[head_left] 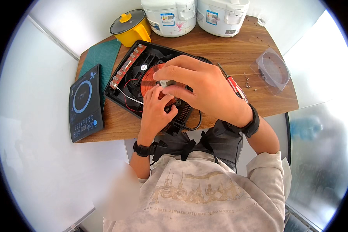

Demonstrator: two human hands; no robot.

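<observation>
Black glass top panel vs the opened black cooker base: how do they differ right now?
The black glass top panel lies flat and closed-faced, showing a blue ring and a row of buttons; the opened black cooker base exposes a copper coil, fan and wires. The panel lies untouched at the table's left edge; the left hand and right hand rest on the base. Both are black and lie on the wooden table.
</observation>
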